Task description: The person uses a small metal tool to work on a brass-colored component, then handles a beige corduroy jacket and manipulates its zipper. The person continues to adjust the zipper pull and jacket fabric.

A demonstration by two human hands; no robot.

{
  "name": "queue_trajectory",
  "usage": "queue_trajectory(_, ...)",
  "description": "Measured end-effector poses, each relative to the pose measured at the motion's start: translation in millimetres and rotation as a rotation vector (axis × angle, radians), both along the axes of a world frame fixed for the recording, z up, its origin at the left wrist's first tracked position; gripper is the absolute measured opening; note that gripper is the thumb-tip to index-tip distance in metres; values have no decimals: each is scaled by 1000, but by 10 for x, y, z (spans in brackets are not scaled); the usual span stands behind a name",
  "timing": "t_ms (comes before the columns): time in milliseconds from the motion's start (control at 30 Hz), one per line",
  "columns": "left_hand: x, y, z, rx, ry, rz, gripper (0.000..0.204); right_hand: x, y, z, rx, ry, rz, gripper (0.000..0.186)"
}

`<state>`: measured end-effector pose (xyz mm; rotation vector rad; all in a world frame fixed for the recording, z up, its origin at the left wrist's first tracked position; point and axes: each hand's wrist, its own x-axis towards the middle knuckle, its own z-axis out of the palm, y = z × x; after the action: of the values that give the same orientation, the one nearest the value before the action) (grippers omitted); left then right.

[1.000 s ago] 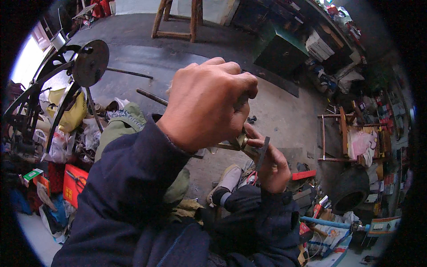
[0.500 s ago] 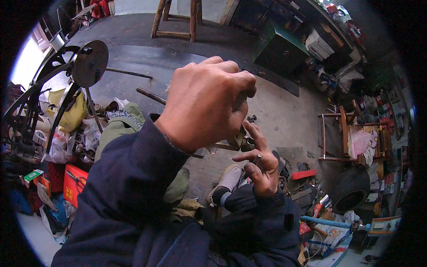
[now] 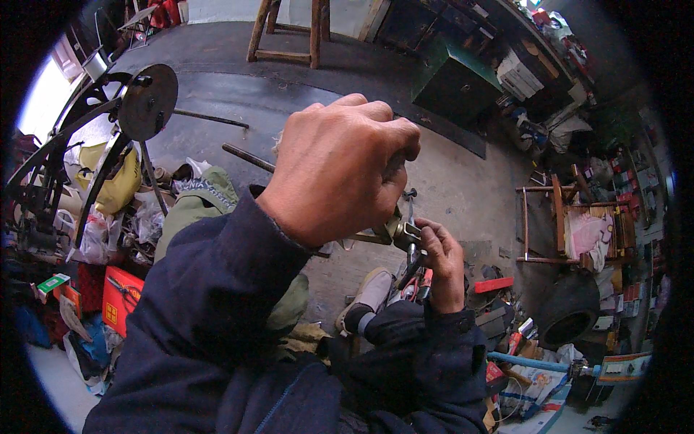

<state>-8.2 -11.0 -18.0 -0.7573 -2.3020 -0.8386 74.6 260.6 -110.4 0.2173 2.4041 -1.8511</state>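
My left hand (image 3: 340, 166) is closed, knuckles up, over something I cannot make out, just above a brass-coloured metal fitting (image 3: 390, 233); its fingertips are hidden. Lower right, my right hand (image 3: 441, 257) has its thumb and fingers bent round a slim silver metal tool (image 3: 412, 253) that lies against the fitting's right side; the tool's exact kind is unclear. A long metal rod (image 3: 242, 158) runs in from the upper left and disappears behind my left hand. My green-clad leg (image 3: 181, 217) and a grey shoe (image 3: 369, 293) are below.
A black iron machine with a disc (image 3: 148, 101) stands at left over bags and boxes (image 3: 119, 304). A wooden stool (image 3: 285, 54) and green cabinet (image 3: 452, 83) are beyond. At right lie a wooden chair (image 3: 557, 217), a tyre (image 3: 567, 311) and clutter.
My right hand held a dark flat piece, then spread its fingers, and now has closed on the silver tool beside the fitting. My left hand has barely moved.
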Motion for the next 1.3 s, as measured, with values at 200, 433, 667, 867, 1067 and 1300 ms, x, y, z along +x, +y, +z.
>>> queue_trajectory(200, 5, -2, 8, 15, -8, -8, 19, -17, 76, -16, -196, -227, 160, 56)
queue_trajectory(433, 9, -8, -1, 8, -20, -8, 22, 63, -100, -97, -135, 174, 139, 54)
queue_trajectory(667, 7, -10, -8, -1, -16, -2, 22, 101, -166, -80, 75, 302, 173, 67)
queue_trajectory(867, 1, -5, -8, 10, -2, -3, 21, 128, -135, 11, -283, 151, 168, 83)
queue_trajectory(1067, 6, 3, -6, 2, -17, -1, 17, -5, 47, 48, -260, 315, 425, 65)
queue_trajectory(1300, 2, 1, -9, 11, 6, -6, 20, 51, -40, 21, -291, 208, 185, 45)
